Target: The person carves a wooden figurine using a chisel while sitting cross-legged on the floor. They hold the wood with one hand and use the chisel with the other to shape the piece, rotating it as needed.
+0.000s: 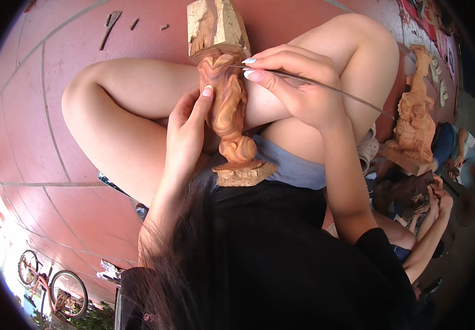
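A reddish-brown wood carving [226, 102] with swirling grain lies lengthwise between my bent legs. Its far end is a rough pale block [216, 27], and its near end a rough-edged base [246, 174]. My left hand [187, 121] grips the carving's left side, thumb on top. In my right hand [298, 80] is a long thin metal file [331, 88], pinched between thumb and fingers near its far end. The file's tip meets the carving just below the block, while its other end sticks out to the right past my wrist.
Several wood scraps [110, 28] lie on the red tiled floor [23, 132] at the far left. A taller carving [415, 110] stands at the right, near another person's hands [440, 197]. A bicycle [53, 286] is at the lower left.
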The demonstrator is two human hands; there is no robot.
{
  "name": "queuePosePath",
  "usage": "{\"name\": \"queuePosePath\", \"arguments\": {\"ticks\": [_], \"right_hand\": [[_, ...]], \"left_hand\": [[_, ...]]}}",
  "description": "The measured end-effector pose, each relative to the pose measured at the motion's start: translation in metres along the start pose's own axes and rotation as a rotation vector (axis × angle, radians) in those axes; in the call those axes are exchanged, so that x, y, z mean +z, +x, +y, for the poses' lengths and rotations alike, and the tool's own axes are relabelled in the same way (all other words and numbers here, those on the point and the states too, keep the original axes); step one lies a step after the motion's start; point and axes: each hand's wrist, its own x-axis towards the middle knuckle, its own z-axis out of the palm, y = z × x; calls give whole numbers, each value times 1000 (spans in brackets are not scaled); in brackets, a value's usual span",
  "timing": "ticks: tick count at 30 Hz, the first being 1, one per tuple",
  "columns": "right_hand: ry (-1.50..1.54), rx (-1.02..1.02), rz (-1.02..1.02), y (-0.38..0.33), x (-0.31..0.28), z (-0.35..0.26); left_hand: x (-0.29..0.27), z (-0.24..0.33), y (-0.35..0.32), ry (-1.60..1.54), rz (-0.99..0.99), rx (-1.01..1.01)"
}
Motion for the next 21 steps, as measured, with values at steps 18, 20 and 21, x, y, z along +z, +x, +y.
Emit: {"name": "queuePosePath", "arguments": {"ticks": [18, 20, 21], "right_hand": [[-69, 44, 34, -9, 18, -9], [-79, 32, 42, -9, 18, -8], [-58, 43, 30, -9, 18, -8]], "left_hand": [[13, -8, -6, 440, 27, 194], [15, -6, -5, 438, 26, 147], [14, -7, -4, 448, 25, 154]]}}
